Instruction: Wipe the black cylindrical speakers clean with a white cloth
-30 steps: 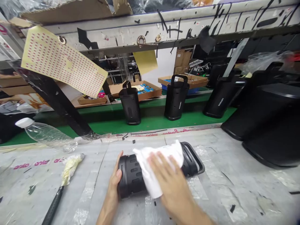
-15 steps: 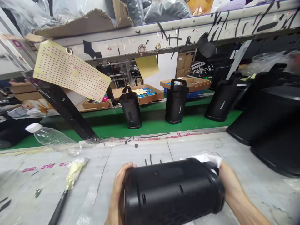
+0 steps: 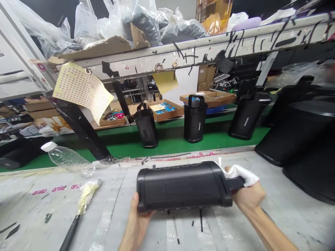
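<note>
A black cylindrical speaker is held on its side above the grey worktable. My left hand grips its left end, thumb on the end face and fingers underneath. At the other end, my right hand is closed around the strap handle with a white cloth bunched against it. The cloth touches the speaker's upper right edge.
Upright black speakers stand on the green surface behind. Larger black ones are at right. A clear bottle and a wrapped-end tool lie left. A shelf rail crosses above.
The speaker has turned about its length and sits higher and farther from me. My right hand has shifted onto the handle side, and more of the cloth shows.
</note>
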The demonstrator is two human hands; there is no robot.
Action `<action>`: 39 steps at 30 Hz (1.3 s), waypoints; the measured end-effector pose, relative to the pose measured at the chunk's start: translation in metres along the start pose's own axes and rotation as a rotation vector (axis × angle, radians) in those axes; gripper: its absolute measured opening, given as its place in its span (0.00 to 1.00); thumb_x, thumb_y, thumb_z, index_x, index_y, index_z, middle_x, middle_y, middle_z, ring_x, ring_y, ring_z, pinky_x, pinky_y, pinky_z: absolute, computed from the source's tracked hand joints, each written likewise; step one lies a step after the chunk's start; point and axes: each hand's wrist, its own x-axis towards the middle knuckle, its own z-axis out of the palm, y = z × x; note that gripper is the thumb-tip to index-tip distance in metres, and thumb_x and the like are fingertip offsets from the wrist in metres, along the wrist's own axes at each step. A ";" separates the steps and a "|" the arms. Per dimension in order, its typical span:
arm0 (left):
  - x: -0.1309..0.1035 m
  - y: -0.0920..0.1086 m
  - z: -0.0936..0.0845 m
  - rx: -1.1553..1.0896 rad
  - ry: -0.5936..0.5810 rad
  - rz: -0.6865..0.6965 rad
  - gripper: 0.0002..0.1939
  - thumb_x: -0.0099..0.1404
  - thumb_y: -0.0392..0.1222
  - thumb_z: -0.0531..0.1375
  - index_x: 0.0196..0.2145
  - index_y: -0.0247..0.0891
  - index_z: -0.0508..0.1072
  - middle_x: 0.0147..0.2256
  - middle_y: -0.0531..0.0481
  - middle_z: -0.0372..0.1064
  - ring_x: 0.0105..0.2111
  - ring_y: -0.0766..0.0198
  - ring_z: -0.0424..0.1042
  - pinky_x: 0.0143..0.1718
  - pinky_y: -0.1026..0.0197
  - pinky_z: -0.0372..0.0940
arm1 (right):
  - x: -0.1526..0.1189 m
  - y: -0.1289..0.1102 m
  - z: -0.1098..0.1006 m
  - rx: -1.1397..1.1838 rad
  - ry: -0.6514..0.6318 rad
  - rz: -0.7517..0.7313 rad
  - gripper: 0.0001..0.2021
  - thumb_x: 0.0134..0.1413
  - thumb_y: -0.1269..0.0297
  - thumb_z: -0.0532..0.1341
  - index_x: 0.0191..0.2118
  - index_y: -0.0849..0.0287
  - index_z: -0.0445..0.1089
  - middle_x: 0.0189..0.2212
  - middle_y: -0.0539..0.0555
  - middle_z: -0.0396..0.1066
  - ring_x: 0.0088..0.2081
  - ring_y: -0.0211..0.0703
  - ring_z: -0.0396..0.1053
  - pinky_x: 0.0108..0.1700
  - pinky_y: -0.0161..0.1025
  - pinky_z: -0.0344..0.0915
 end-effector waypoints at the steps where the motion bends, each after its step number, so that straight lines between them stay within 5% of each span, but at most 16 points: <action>1: 0.001 -0.001 0.000 0.006 0.019 0.002 0.28 0.50 0.64 0.66 0.39 0.39 0.80 0.44 0.45 0.77 0.50 0.46 0.71 0.45 0.52 0.70 | 0.002 0.003 0.000 -0.033 -0.040 0.008 0.12 0.42 0.59 0.52 0.14 0.54 0.53 0.15 0.50 0.56 0.20 0.41 0.56 0.22 0.39 0.57; 6: -0.007 -0.006 0.011 0.080 0.093 0.056 0.26 0.65 0.55 0.56 0.54 0.35 0.71 0.48 0.42 0.74 0.50 0.49 0.72 0.48 0.49 0.68 | 0.009 0.003 -0.010 -0.206 -0.184 0.043 0.11 0.50 0.65 0.51 0.25 0.57 0.68 0.27 0.53 0.70 0.28 0.46 0.66 0.29 0.41 0.63; 8: -0.008 -0.008 0.013 0.061 0.111 0.082 0.28 0.65 0.53 0.56 0.58 0.37 0.66 0.51 0.43 0.72 0.52 0.50 0.70 0.48 0.51 0.69 | 0.004 -0.004 -0.007 -0.412 -0.178 -0.132 0.16 0.54 0.67 0.49 0.42 0.58 0.73 0.42 0.55 0.73 0.43 0.51 0.69 0.42 0.46 0.65; 11: -0.003 -0.011 0.007 0.017 0.117 0.062 0.30 0.63 0.52 0.59 0.59 0.35 0.65 0.49 0.42 0.73 0.54 0.51 0.68 0.54 0.52 0.66 | -0.025 -0.016 0.019 -0.747 -0.256 -0.557 0.24 0.58 0.73 0.46 0.57 0.63 0.65 0.56 0.57 0.66 0.57 0.54 0.61 0.57 0.53 0.57; 16: 0.004 -0.019 -0.012 -0.023 0.106 0.002 0.31 0.61 0.58 0.58 0.53 0.31 0.71 0.47 0.39 0.74 0.56 0.46 0.67 0.59 0.48 0.61 | -0.096 -0.037 0.088 -0.820 -0.482 -0.876 0.32 0.49 0.75 0.48 0.62 0.65 0.60 0.64 0.55 0.53 0.66 0.56 0.46 0.61 0.52 0.53; 20: 0.001 -0.018 -0.009 -0.014 0.071 -0.085 0.27 0.61 0.57 0.59 0.46 0.31 0.76 0.46 0.37 0.75 0.57 0.42 0.65 0.60 0.44 0.60 | -0.112 -0.034 0.096 -0.850 -0.612 -0.989 0.34 0.49 0.68 0.50 0.66 0.58 0.55 0.66 0.47 0.50 0.67 0.49 0.41 0.59 0.45 0.58; 25: -0.006 -0.011 0.009 0.053 0.143 0.028 0.37 0.54 0.62 0.64 0.55 0.35 0.69 0.48 0.43 0.75 0.57 0.45 0.64 0.63 0.45 0.53 | -0.075 -0.011 0.036 -0.930 -0.404 -0.664 0.37 0.48 0.77 0.46 0.68 0.61 0.48 0.65 0.52 0.51 0.67 0.52 0.43 0.64 0.54 0.41; 28: -0.009 -0.012 0.011 0.056 0.122 0.061 0.38 0.55 0.61 0.63 0.59 0.40 0.65 0.52 0.46 0.72 0.58 0.48 0.64 0.62 0.47 0.56 | -0.046 0.008 -0.013 -0.848 -0.300 -0.443 0.28 0.57 0.72 0.44 0.63 0.56 0.58 0.60 0.52 0.61 0.63 0.52 0.54 0.63 0.56 0.44; 30: -0.009 -0.015 0.007 0.039 0.109 0.074 0.38 0.56 0.62 0.62 0.60 0.41 0.64 0.54 0.46 0.70 0.60 0.49 0.61 0.62 0.49 0.57 | -0.032 0.020 -0.044 -0.715 -0.174 -0.123 0.24 0.58 0.59 0.47 0.54 0.58 0.70 0.52 0.56 0.70 0.57 0.58 0.63 0.59 0.58 0.53; 32: -0.008 -0.018 0.001 0.029 0.088 0.081 0.37 0.57 0.63 0.61 0.59 0.40 0.66 0.55 0.45 0.69 0.62 0.48 0.58 0.63 0.48 0.55 | -0.023 0.028 -0.068 -0.528 -0.015 0.303 0.22 0.48 0.48 0.52 0.37 0.58 0.76 0.38 0.59 0.75 0.46 0.63 0.69 0.48 0.56 0.64; 35: -0.010 -0.018 -0.004 0.078 0.017 0.129 0.35 0.55 0.61 0.63 0.56 0.41 0.70 0.54 0.45 0.69 0.63 0.46 0.55 0.64 0.46 0.53 | -0.019 0.029 -0.074 -0.137 -0.048 0.746 0.13 0.35 0.50 0.60 0.19 0.56 0.67 0.22 0.57 0.69 0.29 0.54 0.68 0.31 0.46 0.67; 39: -0.024 -0.016 0.006 0.199 -0.121 0.440 0.43 0.45 0.62 0.70 0.57 0.48 0.69 0.58 0.51 0.66 0.64 0.44 0.53 0.64 0.50 0.53 | -0.016 0.017 -0.040 0.174 -0.094 0.970 0.11 0.29 0.58 0.64 0.21 0.58 0.65 0.18 0.51 0.65 0.21 0.42 0.62 0.22 0.37 0.62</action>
